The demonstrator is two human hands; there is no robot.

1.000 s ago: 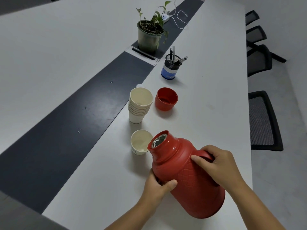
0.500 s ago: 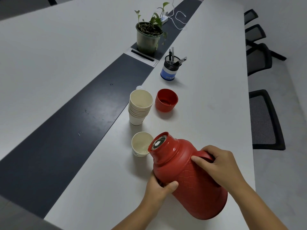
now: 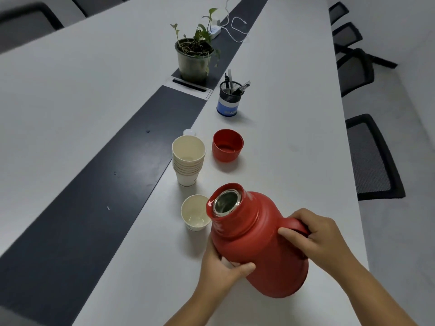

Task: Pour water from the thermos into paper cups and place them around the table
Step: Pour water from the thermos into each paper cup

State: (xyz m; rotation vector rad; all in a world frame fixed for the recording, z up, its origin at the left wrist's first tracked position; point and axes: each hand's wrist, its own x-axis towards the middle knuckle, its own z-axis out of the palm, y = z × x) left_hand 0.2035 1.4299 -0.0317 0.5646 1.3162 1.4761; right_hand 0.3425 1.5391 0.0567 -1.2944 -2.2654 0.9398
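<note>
1. My right hand (image 3: 320,241) grips the handle of the red thermos (image 3: 256,243); my left hand (image 3: 223,269) holds its lower body.
2. The thermos is uncapped and tilted, its steel-rimmed mouth toward ten o'clock.
3. A single paper cup (image 3: 195,212) stands just beside the mouth, at ten o'clock from my hands.

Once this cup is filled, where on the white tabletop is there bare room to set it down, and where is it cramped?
Bare tabletop lies right of the red lid toward the chairs, and beyond the pen holder. It is crowded near the dark strip: the cup stack, single cup and tilted thermos sit close together.
</note>
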